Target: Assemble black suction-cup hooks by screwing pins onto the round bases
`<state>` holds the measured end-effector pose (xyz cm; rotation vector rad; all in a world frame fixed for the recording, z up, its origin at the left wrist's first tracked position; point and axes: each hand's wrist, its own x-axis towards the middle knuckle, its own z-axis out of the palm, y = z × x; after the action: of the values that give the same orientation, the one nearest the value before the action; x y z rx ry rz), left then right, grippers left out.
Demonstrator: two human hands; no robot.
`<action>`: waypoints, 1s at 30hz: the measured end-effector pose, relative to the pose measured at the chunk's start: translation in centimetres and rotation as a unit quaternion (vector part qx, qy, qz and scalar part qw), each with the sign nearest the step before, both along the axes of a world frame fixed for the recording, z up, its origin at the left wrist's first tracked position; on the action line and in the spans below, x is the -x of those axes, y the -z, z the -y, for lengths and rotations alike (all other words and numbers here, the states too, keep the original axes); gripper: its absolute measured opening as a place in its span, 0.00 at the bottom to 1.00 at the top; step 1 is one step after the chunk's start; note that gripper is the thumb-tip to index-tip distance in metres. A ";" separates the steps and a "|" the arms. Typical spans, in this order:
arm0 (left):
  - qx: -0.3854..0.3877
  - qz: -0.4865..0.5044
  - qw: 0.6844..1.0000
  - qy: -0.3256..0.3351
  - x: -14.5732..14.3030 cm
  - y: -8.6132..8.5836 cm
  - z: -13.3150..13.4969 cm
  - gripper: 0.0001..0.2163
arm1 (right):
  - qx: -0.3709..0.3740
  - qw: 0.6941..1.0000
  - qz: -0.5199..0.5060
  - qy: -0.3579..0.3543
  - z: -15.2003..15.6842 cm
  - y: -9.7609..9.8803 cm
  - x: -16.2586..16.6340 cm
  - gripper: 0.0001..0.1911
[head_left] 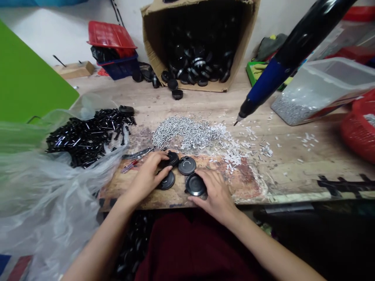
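Note:
Several round black plastic caps lie together near the table's front edge. My left hand [150,169] has its fingers and thumb closed around the far-left black cap [172,158]. Under that thumb lies another black cap [167,180], partly covered. My right hand [215,191] grips the near-right black cap [195,184] by its edge, thumb in front and fingers behind. Between the hands, a black cap with a curved white mark [186,166] rests on the wood. A screwdriver with a red and clear handle [131,164] lies left of my left hand.
Beyond the hands spread metal screws [172,130] and small white plastic pieces [233,150]. Black parts [84,136] fill a plastic bag at left. A blue-black power screwdriver [263,82] hangs at right. A cardboard box [154,43] of caps stands behind; a clear tub [319,89] sits right.

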<state>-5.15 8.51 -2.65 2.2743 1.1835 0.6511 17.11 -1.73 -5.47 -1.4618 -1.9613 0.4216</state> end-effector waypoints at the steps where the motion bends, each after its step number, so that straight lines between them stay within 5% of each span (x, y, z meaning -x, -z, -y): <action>1: -0.004 0.000 1.000 0.003 -0.1 0.0 -0.1 0.08 | 0.004 1.000 -0.006 0.000 0.0 0.0 0.1 0.30; 6: -0.001 -0.017 1.000 0.026 0.0 -0.3 -0.7 0.06 | 0.067 0.988 -0.138 0.032 0.6 -1.0 -0.3 0.28; 9: 0.010 -0.036 0.998 0.044 0.3 -0.8 -0.9 0.06 | 0.149 0.950 -0.272 0.035 0.9 -2.1 -0.6 0.24; 12: 0.002 -0.075 0.995 0.072 0.1 -1.3 -1.1 0.07 | 0.268 0.846 -0.461 0.001 0.8 -2.9 -0.8 0.17; 15: -0.028 -0.116 0.990 0.072 -0.6 -1.4 -1.4 0.09 | 0.379 0.719 -0.581 -0.037 0.7 -3.3 -0.9 0.23; 17: -0.055 -0.137 0.987 0.061 -1.0 -1.1 -1.5 0.08 | 0.398 0.701 -0.591 -0.048 0.6 -3.4 -1.0 0.22; 21: -0.055 -0.136 0.988 0.056 -1.3 -1.0 -1.7 0.04 | 0.398 0.768 -0.502 -0.014 0.2 -3.2 -1.3 0.19; 27: 0.017 -0.062 0.996 0.056 -0.3 -2.9 -1.6 0.08 | 0.235 0.956 -0.177 0.022 -1.1 -1.9 -1.9 0.15; 30: -0.002 -0.041 0.999 -0.025 0.5 -3.5 -0.4 0.08 | 0.185 0.982 -0.029 0.033 -1.5 -1.6 -1.6 0.15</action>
<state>-5.63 8.94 0.84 2.3006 1.2832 0.5850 18.73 -0.18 -3.82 -1.7149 -1.8492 0.8230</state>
